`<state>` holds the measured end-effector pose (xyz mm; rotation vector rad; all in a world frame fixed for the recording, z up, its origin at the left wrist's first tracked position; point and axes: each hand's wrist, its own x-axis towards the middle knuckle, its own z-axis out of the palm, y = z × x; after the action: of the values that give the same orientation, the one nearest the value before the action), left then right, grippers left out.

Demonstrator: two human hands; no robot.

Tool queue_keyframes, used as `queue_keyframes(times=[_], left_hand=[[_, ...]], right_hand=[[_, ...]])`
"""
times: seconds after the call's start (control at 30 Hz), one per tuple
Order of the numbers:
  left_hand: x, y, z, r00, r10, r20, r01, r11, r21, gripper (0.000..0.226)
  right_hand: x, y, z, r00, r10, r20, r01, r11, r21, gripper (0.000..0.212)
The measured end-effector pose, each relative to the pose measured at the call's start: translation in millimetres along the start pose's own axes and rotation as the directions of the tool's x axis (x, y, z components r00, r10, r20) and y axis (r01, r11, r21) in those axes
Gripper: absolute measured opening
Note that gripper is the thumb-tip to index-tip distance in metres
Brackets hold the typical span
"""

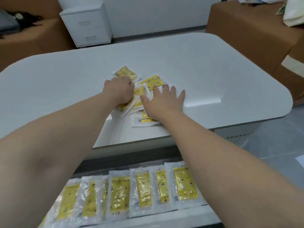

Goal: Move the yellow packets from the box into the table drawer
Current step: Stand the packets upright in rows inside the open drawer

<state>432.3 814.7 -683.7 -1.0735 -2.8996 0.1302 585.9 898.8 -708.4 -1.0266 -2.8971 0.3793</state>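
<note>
The left grip [120, 91] is clenched around a bunch from the yellow packets [152, 82], which lie in a loose heap on the white bench [213, 63]. Its fingers are curled under and several sleeves poke out below its wrist. It looks like a gathering hold, meant to take several slippery sleeves at once instead of 1 at a time.

1 packet [125, 73] lies just beyond its knuckles, outside the hold. To the right, the right grip [162, 102] is released. Its palm is down and its fingers are spread flat across the heap, probably pinning the sleeves so they do not skid as the other side bunches them. Another packet [145, 120] lies partly under its wrist, near the bench edge.

No box can be made out with any certainty. Below the bench edge the drawer [128, 157] is pulled open. Filed packets [120, 193], at least 6, run across it edge to edge and slightly overlapping, a tidy way to fit more in. With the heap not yet moved, the task looks partly done.
</note>
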Motion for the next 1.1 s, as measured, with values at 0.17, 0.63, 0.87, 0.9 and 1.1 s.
queue_keyframes(times=[0.17,0.63,0.87,0.9,1.1], left_hand=[[-85,-67,10,0.981,-0.185,-0.062,0.185,0.983,-0.007,0.043],[-191,-94,27,0.931,-0.254,-0.262,0.206,0.958,-0.198,0.037],[-185,-95,27,0.819,-0.473,-0.324,0.301,0.836,-0.459,0.031],[-184,-95,27,0.816,-0.483,-0.318,0.309,0.828,-0.467,0.033],[-188,-96,20,0.856,-0.413,-0.311,0.256,0.861,-0.44,0.063]], right_hand=[[-28,-41,9,0.996,-0.08,0.028,0.08,0.997,0.002,0.079],[-75,-98,4,0.973,-0.189,-0.134,0.211,0.962,0.174,0.033],[-93,-102,-21,0.976,-0.034,-0.216,0.147,0.831,0.536,0.019],[-97,-101,-24,0.982,-0.021,-0.189,0.138,0.764,0.63,0.018],[-117,-96,-38,0.982,0.075,-0.172,0.102,0.56,0.822,0.017]])
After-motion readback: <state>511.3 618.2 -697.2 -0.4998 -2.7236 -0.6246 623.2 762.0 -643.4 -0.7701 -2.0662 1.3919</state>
